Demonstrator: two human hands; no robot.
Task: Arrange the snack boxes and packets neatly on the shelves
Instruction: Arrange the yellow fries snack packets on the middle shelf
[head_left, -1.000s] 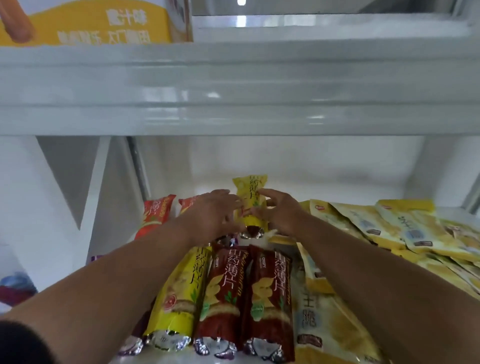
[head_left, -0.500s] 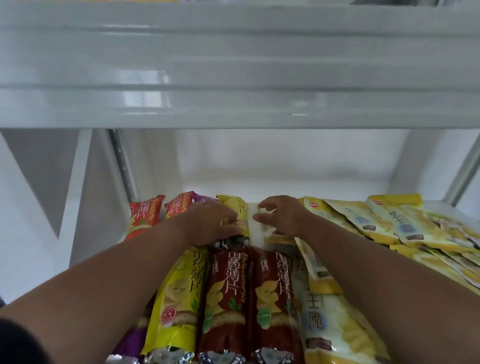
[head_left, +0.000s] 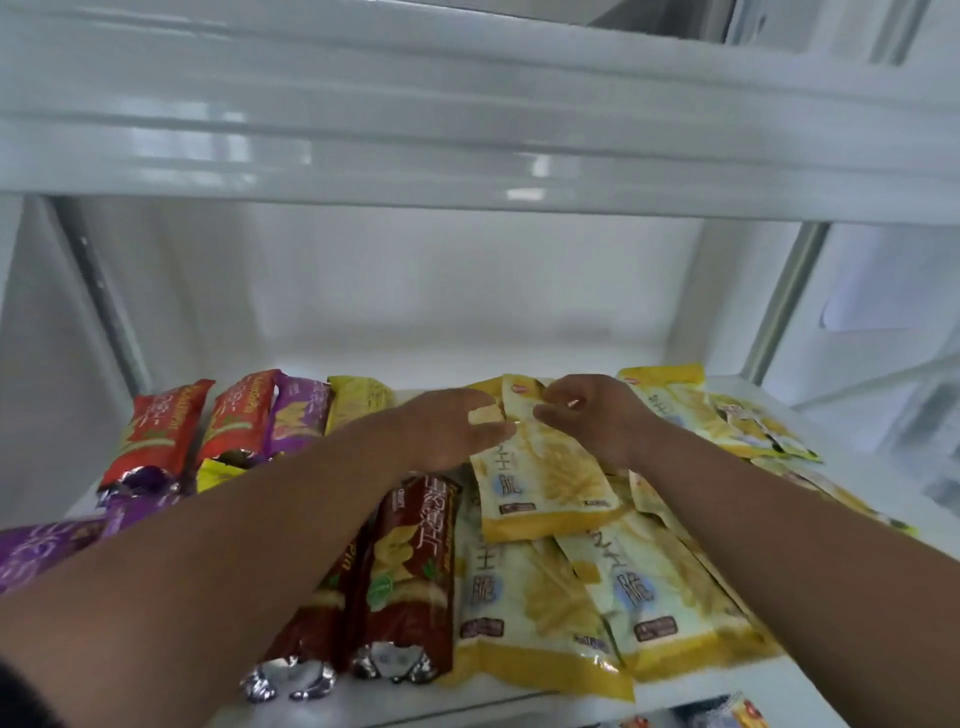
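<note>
Yellow flat packet (head_left: 545, 478) lies near the middle of the white shelf (head_left: 810, 431), its top end toward the back wall and its lower end resting on other yellow packets. Both hands meet at that top end. The left hand (head_left: 447, 431) comes in from the left with its fingers curled at the packet's upper left corner; a pale bit of wrapper shows between thumb and fingers, so it seems to pinch the edge. The right hand (head_left: 597, 415) comes from the right, fingers bent onto the upper right corner, thumb underneath, gripping the wrapper there.

In front of this packet two more yellow packets (head_left: 524, 608) lie side by side, overlapping, near the shelf's front edge. To its right a spread of further yellow packets (head_left: 727, 421) runs toward the shelf's right side. To its left, under the left forearm, lie two brown tubes (head_left: 410, 587) with crimped foil ends pointing forward. Further left, toward the back, sit two red tubes (head_left: 161, 431), a purple tube (head_left: 296, 415) and a yellow tube (head_left: 358, 400), side by side. Another purple tube (head_left: 36, 545) lies at the far left front. Above everything runs the white underside of the upper shelf (head_left: 467, 130).
</note>
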